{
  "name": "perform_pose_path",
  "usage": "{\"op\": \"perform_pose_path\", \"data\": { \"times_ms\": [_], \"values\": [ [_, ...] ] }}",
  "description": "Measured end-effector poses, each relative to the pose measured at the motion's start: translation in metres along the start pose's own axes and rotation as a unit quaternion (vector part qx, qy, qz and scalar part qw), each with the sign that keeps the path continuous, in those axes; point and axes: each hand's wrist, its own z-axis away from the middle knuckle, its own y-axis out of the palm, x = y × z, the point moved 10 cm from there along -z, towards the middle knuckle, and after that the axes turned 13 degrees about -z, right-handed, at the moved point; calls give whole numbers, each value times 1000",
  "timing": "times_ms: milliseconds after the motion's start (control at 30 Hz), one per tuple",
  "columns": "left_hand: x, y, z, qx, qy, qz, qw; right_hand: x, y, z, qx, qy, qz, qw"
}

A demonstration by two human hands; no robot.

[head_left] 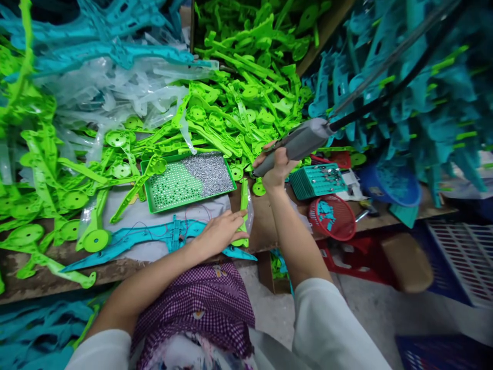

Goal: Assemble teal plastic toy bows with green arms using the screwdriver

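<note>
My left hand [220, 230] lies flat with fingers stretched out, pressing a teal plastic arm [127, 242] and a narrow green plastic strip [244, 205] on the wooden bench. My right hand [276, 167] is wrapped round a grey powered screwdriver [296, 144] that hangs from a black cable, its tip pointing down and left near the strip. A green tray [154, 203] holding a heap of small silver screws sits just behind my left hand.
Heaps of green plastic parts [246, 97] cover the bench's back and left. Teal parts [419, 97] pile up on the right. A teal basket [316, 181], a red basket [333, 217] and a blue bowl [391, 186] stand to the right.
</note>
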Motion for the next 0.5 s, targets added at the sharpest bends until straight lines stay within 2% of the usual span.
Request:
{"op": "perform_pose_path", "data": {
  "times_ms": [500],
  "values": [
    [0, 2, -2, 17, -7, -9, 1000, -17, 8, -5, 40, 45, 27, 998]
  ]
}}
